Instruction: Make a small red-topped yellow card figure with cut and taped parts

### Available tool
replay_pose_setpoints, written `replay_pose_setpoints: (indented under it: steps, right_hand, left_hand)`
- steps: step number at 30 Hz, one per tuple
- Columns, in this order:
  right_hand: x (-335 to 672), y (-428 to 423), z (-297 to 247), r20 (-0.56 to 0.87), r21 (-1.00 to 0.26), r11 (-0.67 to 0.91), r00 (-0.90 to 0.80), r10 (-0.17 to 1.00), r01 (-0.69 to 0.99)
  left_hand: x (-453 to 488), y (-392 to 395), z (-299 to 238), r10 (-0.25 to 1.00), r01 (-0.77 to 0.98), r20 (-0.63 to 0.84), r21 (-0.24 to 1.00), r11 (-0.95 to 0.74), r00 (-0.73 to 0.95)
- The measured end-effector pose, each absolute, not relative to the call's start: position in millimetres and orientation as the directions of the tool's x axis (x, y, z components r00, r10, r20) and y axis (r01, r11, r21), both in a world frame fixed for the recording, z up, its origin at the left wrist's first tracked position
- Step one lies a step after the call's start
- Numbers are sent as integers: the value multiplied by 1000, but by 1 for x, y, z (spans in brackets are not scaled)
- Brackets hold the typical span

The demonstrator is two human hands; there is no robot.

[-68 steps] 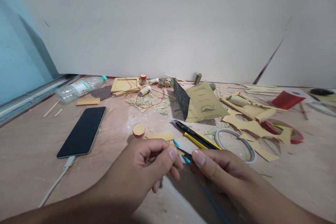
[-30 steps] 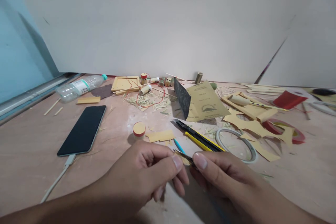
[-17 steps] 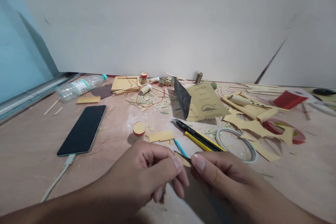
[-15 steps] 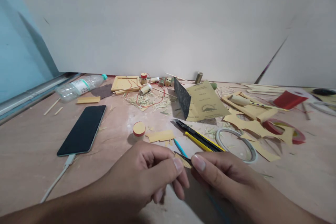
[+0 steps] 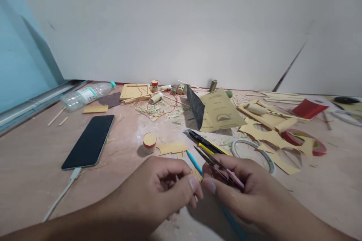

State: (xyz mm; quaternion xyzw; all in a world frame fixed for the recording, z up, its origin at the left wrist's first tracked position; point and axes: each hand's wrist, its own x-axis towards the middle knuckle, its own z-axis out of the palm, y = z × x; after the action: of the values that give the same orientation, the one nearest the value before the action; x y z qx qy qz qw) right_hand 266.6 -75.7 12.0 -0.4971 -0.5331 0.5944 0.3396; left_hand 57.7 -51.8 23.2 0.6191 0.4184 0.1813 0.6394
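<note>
My left hand (image 5: 169,192) is closed, pinching a small tan paper piece (image 5: 196,174) between thumb and fingers. My right hand (image 5: 237,184) holds small pink-handled scissors (image 5: 223,171) in its palm, blades pointing up and left. Its thumb tip is close to the paper piece; whether it touches cannot be made out. Behind the hands lie a blue stick-like tool (image 5: 194,161), a yellow and black utility knife (image 5: 207,145) and a cut strip of tan paper (image 5: 172,148). A short cylinder with a red-rimmed tan top (image 5: 149,142) stands beyond my left hand.
A phone (image 5: 89,142) on a cable and a plastic bottle (image 5: 86,96) lie left. Folded sandpaper (image 5: 222,111) stands behind the knife. Tape rolls (image 5: 273,165), paper offcuts (image 5: 266,133) and wooden frames (image 5: 135,91) lie about, with shavings near the wall.
The scissors have swung back into my right palm, their blades now raised off the paper piece. My right thumb has come closer to that piece. My left hand has barely moved.
</note>
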Motion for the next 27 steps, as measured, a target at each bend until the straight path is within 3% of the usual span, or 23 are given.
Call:
replay_pose_setpoints:
  steps: [3,5,11,16,27]
  right_hand:
    - [266,-75,15,-255,-964,-220,-276,927,152]
    - [267,-75,15,-270,-959,-231,-278,922,165]
    - [267,-75,12,-279,-958,-240,-312,908,160]
    - [268,-73,14,-210,-976,-189,-250,945,107]
    - [272,-70,11,-254,-965,-218,-307,917,147]
  left_hand:
    - [56,-53,27,820,402,-165,912,-85,548]
    - [56,-53,28,836,438,-120,886,-153,535]
    - [57,-53,26,827,354,-241,934,55,507]
    - [59,-54,29,812,424,-263,905,21,521]
    - [59,-55,33,816,458,-239,888,-35,526]
